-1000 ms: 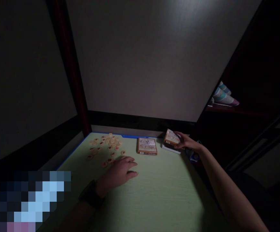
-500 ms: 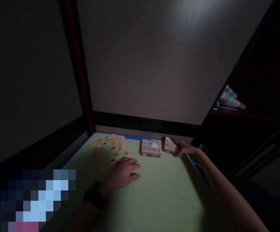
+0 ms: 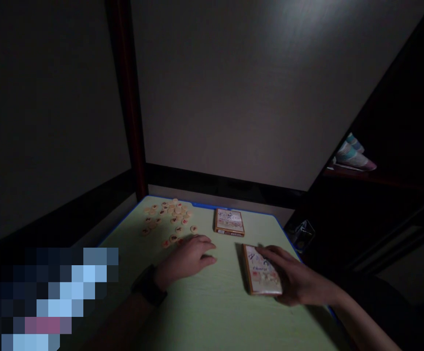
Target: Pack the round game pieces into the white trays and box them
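Note:
My right hand (image 3: 292,278) grips a flat box (image 3: 261,273) by its right side, tilted over the right part of the green table (image 3: 204,312). The box has an orange-brown border and a pale printed lid with dark characters and "Chinese" on it. A matching box part (image 3: 229,222) lies flat near the table's back edge. Many round wooden Chinese chess pieces (image 3: 177,212) are scattered at the back left, some with red or dark marks. My left hand (image 3: 188,258) rests just right of the nearest pieces, fingers apart, holding nothing.
A blue edge runs round the table, and pale wall panels (image 3: 226,97) rise behind it. Striped cloth (image 3: 354,152) lies on a dark shelf at the right. A shiny dark packet (image 3: 302,235) sits beyond the table's right edge.
My right hand has lifted the box from the back right and brought it nearer to me. My left hand has stayed almost in place beside the pieces.

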Action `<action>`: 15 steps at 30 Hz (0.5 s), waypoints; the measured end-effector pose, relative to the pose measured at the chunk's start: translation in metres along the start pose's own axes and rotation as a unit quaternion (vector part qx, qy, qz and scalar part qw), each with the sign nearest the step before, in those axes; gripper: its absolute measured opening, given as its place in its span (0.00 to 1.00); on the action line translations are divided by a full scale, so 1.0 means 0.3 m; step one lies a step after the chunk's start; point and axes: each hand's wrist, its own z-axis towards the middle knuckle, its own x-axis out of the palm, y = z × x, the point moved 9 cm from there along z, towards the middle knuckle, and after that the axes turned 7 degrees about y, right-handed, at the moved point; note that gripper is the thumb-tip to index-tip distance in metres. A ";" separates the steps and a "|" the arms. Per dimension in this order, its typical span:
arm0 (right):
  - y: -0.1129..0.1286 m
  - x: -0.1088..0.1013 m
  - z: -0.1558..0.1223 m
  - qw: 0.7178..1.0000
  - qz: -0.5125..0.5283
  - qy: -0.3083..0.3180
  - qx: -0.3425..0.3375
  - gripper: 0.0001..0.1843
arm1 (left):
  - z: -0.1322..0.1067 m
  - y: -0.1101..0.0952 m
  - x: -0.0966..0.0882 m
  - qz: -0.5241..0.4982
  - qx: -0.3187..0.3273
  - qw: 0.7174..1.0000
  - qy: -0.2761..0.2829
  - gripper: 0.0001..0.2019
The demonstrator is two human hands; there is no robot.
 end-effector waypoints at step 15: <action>0.335 0.107 0.141 0.950 0.253 0.040 -0.178 0.55 | 0.003 0.086 -0.114 -0.019 -0.046 0.992 -0.112 0.15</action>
